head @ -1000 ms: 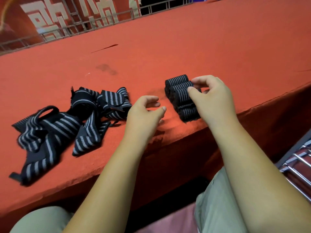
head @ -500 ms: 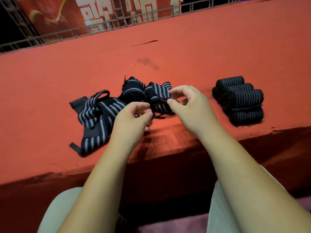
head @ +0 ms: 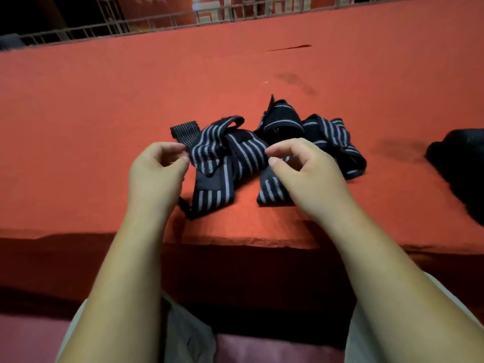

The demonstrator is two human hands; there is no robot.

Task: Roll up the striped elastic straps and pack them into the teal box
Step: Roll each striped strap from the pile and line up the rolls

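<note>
Your left hand (head: 157, 176) and right hand (head: 305, 174) curl at the tangled striped straps (head: 235, 153); whether either grips, you cannot tell. Pulling one may drag neighbours over the red table (head: 104, 100) edge at 6 o'clock.

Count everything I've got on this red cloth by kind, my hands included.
Hands: 2, the left hand and the right hand.
Tangled pile of loose striped straps: 1; the single straps are too tangled to count.
Blurred dark bundle at the right edge: 1.
Total: 4.
</note>
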